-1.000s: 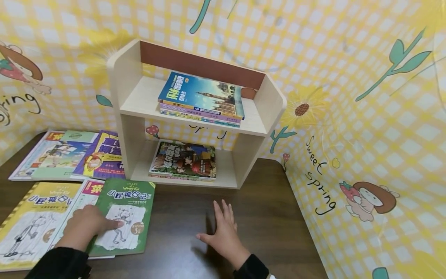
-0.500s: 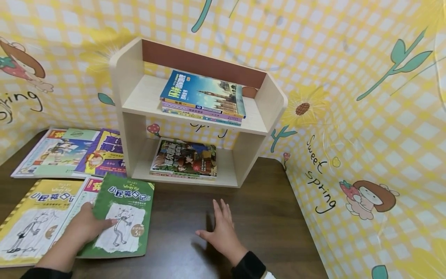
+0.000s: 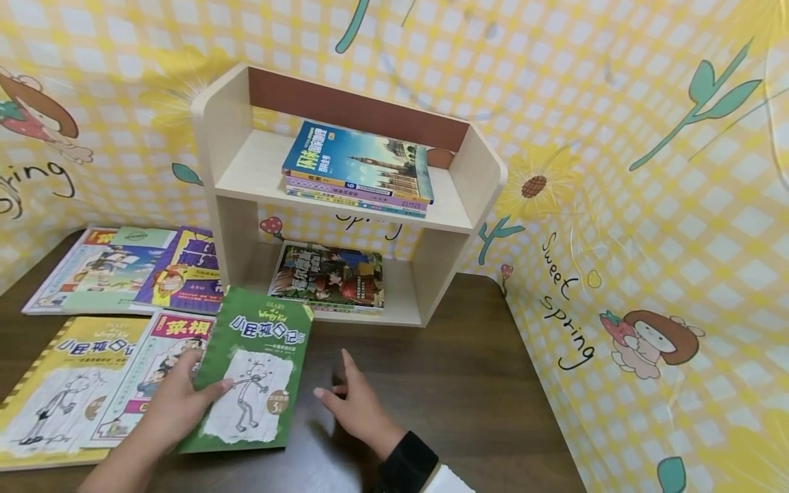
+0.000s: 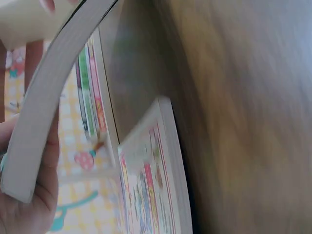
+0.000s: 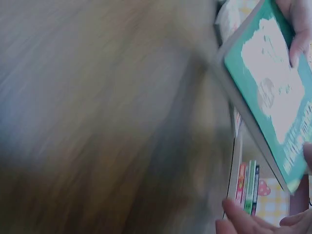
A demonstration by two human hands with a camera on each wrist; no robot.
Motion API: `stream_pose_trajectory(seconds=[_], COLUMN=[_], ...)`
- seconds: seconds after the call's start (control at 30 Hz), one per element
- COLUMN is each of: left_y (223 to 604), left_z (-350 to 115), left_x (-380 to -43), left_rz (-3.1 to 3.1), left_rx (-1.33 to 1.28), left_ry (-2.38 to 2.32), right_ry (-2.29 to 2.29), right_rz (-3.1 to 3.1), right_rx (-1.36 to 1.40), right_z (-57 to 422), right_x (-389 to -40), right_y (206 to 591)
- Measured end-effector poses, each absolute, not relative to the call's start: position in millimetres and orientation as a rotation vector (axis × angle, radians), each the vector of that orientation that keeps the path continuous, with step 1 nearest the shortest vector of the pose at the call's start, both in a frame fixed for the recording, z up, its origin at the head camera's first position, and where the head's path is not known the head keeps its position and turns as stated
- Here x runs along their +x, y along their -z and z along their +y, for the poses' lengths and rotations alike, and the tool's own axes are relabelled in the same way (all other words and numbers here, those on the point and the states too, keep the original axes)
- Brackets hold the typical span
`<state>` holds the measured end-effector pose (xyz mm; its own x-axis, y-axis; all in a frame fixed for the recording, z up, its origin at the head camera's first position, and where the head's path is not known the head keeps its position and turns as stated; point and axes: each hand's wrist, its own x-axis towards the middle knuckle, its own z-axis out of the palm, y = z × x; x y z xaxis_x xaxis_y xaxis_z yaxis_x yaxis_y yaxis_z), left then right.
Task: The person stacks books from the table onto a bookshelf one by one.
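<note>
My left hand (image 3: 185,394) grips the left edge of a green paperback book (image 3: 259,363), thumb on its cover. The book is lifted off the pile; its page edge (image 4: 41,97) shows in the left wrist view, and its cover (image 5: 273,83) in the right wrist view. My right hand (image 3: 357,407) hangs over the table just right of the book, fingers spread and holding nothing. Under and left of the green book lie a pink-and-white comic book (image 3: 148,383) and a yellow book (image 3: 55,397), partly overlapping.
A two-tier wooden bookshelf (image 3: 446,274) stands behind. Its upper tier bears a stack of books topped by a blue one (image 3: 364,164), its lower tier a dark-covered stack (image 3: 329,277). More books (image 3: 111,267) lie left of it. Patterned cloth (image 3: 585,171) hangs around the table (image 3: 468,383).
The left hand has raised the green book and carried it to the right, uncovering more of the pink-and-white comic. My right hand has moved left, closer to the book.
</note>
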<state>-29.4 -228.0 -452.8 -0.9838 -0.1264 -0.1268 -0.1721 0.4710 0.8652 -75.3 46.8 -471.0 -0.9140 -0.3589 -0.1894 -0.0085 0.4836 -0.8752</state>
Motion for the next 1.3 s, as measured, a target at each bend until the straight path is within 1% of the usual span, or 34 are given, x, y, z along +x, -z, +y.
stream_pose_trajectory(seconds=[0.17, 0.3, 0.53, 0.67, 0.8, 0.93, 1.17, 1.23, 1.3], left_y=[452, 450, 451, 455, 462, 469, 479, 480, 481], left_z=[-192, -170, -148, -143, -142, -149, -181, -187, -192], left_x=[-28, -30, -36, -36, -35, -33, -29, -30, -30], left_rz=[2.306, 2.168, 2.134, 2.112, 2.092, 2.014, 1.895, 1.923, 1.976], left_rx=[-0.365, -0.375, -0.418, -0.450, -0.426, -0.312, 0.132, 0.194, 0.189], left_ry=[-2.029, -2.248, -2.313, -2.282, -2.186, -2.121, -2.014, -1.991, -1.981], right_ry=[1.730, 1.902, 2.099, 2.118, 2.114, 2.071, 1.954, 1.924, 1.901], right_rz=[2.072, 1.924, 1.892, 1.926, 1.948, 1.924, 1.850, 1.830, 1.815], right_rx=[-0.170, -0.082, -0.010, 0.015, 0.039, 0.026, -0.008, -0.010, -0.017], right_z=[31, 28, 34, 40, 50, 63, 86, 90, 94], right_x=[-69, -62, -58, -57, -58, -61, -66, -66, -65], right_y=[470, 468, 467, 464, 459, 457, 461, 461, 463])
